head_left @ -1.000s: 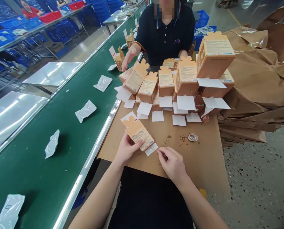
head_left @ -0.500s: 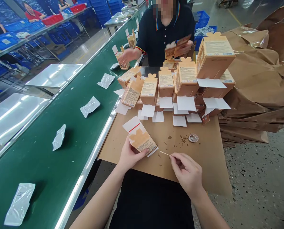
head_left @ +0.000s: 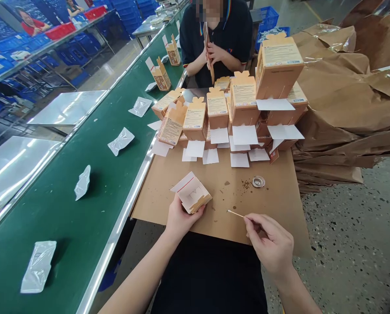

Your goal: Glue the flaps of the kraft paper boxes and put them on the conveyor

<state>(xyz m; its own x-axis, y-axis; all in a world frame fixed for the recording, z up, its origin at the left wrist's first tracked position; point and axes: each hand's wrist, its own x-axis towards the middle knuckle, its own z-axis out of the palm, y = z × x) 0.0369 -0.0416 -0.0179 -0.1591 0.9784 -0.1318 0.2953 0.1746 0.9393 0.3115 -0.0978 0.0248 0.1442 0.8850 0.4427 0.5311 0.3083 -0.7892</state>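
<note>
My left hand [head_left: 182, 220] grips a small tan cardboard box [head_left: 193, 194] at the edge of a brown cardboard sheet [head_left: 224, 209]. The box has its open end up, and a white flap with a thin red line sticks out from it. My right hand [head_left: 267, 243] pinches a thin wooden stick [head_left: 236, 213], its tip pointing left over the sheet and touching nothing. Beyond them stand stacked tan boxes [head_left: 217, 104] with white paper squares [head_left: 240, 160] under and among them. A small metal ring [head_left: 258, 182] lies near brown specks [head_left: 246, 185].
A green conveyor belt [head_left: 83, 183] with a metal rail runs along the left, carrying clear plastic pouches [head_left: 121, 141]. Brown kraft paper sacks [head_left: 339, 104] are heaped at the right. Across the stacks, a co-worker's hands [head_left: 214, 54] hold an upright box. Blue crates [head_left: 268, 19] stand behind.
The box in my left hand has turned, showing its open end instead of its printed side. My right hand has moved right with the stick. The co-worker has raised a box to chest height.
</note>
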